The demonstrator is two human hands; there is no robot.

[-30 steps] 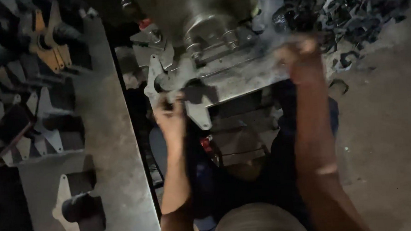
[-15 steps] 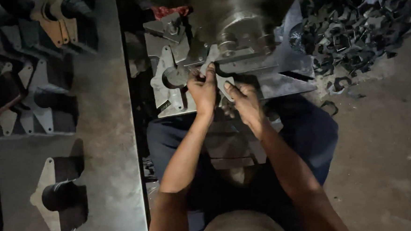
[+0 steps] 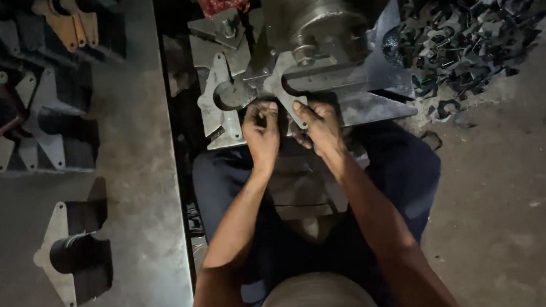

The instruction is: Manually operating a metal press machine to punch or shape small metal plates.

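Observation:
A grey machine with a flat steel bed stands in front of me. A flat metal plate with a round hole lies on the bed under the machine's head. My left hand and my right hand sit side by side at the plate's near edge, fingers curled on it. More cut plates of the same shape are stacked just left of my left hand. My dark-trousered legs show below.
A long steel table at the left carries triangular plates with welded tubes, with more farther back. A heap of dark metal offcuts lies on the concrete floor at the right. A red rag lies behind the machine.
My right hand came in from the machine's right side to meet the left at the plate. Both hands then shifted slightly toward me along its edge.

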